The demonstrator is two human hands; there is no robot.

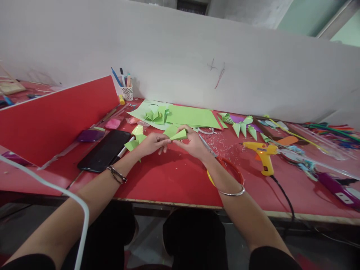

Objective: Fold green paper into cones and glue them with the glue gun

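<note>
from my end of the head camera, the nearest things i had were the two forearms, a dark bracelet [116, 175] on the left one and a silver bangle [233, 194] on the right, both reaching in over the red tabletop [174, 183]. the scissors [210, 149] lay partly under the right forearm, handles toward me. past them, near the middle of my view, the left hand [154, 144] and the right hand [194, 142] met on one folded green paper [180, 135], held between them. its long axis ran crosswise, left to right, the narrow end pinched by the left fingertips and the wider end cupped by the right thumb and fingers. so i read the relation that mattered as tip to the left, broad end to the right; neither hand was clearly nearer, since both touched it. a black phone [102, 152] lay left of the hands, the yellow glue gun [262, 152] well apart to the right. farther off i could see green sheets [194, 115], some green paper cones [236, 129] to their right, and a pen cup [127, 93] by the white panel [174, 56].
</note>
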